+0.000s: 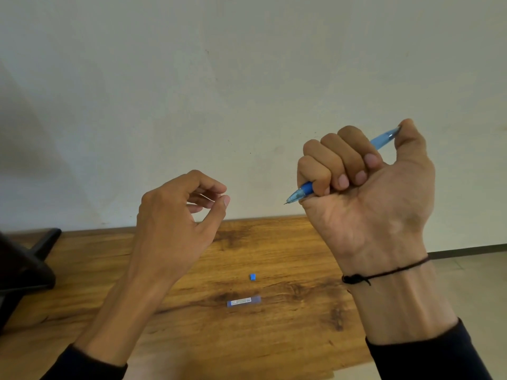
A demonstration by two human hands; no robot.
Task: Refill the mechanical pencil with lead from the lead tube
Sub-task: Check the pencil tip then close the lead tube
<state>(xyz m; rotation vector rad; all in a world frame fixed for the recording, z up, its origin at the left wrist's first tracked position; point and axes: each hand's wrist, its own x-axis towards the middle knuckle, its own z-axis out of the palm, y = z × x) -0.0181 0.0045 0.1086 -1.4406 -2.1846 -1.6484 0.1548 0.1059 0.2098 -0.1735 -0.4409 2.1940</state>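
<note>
My right hand (pixel 367 187) is raised above the wooden table (pixel 274 338) and closed in a fist around a blue mechanical pencil (pixel 301 191). Its tip points left and down, and my thumb presses on its rear end at the upper right. My left hand (pixel 178 212) hovers to the left, thumb and forefinger pinched close together; whether a thin lead is between them is too fine to tell. The lead tube (pixel 243 301), clear with a blue label, lies flat on the table below. A small blue cap (pixel 252 277) lies just behind it.
A pale wall rises behind the table's far edge. A black object (pixel 24 267) sits at the table's left end. The table's right edge gives way to a light floor (pixel 472 283).
</note>
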